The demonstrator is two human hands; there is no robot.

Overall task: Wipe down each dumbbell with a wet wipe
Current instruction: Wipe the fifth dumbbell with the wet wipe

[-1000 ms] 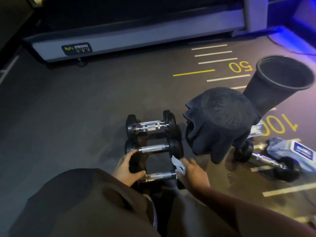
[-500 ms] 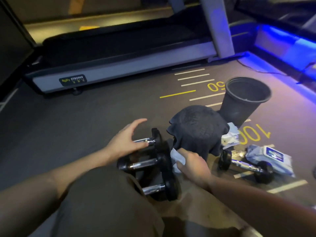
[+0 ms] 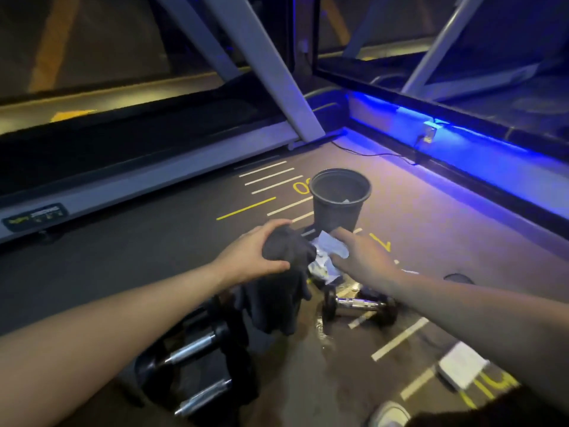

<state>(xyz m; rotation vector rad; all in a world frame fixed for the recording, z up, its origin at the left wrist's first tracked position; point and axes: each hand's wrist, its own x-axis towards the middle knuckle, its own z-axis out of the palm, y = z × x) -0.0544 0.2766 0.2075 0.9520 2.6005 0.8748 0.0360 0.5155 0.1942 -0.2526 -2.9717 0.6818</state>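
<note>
My left hand [image 3: 251, 257] grips the top of a dark cloth [image 3: 283, 272] and holds it lifted, its lower part hanging over the stacked dumbbells [image 3: 197, 349] at the lower left. My right hand [image 3: 360, 255] holds a crumpled white wet wipe [image 3: 328, 249] just right of the cloth, close in front of the black bin [image 3: 338, 198]. A single dumbbell [image 3: 358, 305] with a chrome handle lies on the floor under my right forearm. More crumpled white wipes [image 3: 323, 271] lie below my right hand.
A treadmill base [image 3: 138, 186] runs along the far left, with slanted grey uprights [image 3: 271, 72] behind. A blue-lit ledge [image 3: 462, 149] borders the right. A white wipe pack [image 3: 462, 368] lies at the lower right, and a shoe tip [image 3: 389, 414] shows at the bottom edge.
The view tilted up. My left hand left the dumbbells and took hold of the dark cloth, lifting it. My right hand moved forward with the wipe toward the bin.
</note>
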